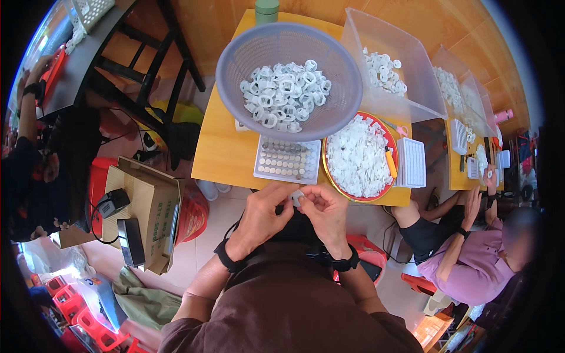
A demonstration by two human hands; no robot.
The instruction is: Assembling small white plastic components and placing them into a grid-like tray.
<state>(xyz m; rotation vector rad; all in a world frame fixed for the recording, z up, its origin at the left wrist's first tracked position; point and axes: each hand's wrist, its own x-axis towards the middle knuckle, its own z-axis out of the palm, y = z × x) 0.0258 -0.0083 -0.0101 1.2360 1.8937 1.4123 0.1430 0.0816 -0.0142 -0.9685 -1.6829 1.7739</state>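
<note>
"What's largest?"

"A yellow worktop (220, 150), carrying a grey-purple basket (232, 65) with a heap of white ring-like parts (285, 94) in it."

"Next down?"

"A round red tray (388, 136) full of small white bits (359, 156); just left of it, a white tray (313, 159) with rows of round discs (279, 163)."

"And the person?"

"The left hand (262, 215) and right hand (326, 217) meet at the worktop's near edge, fingers nearly closed, pinching from both sides."

"Pinching what?"

"One small white piece (297, 197), between the fingertips, below the white tray."
</note>
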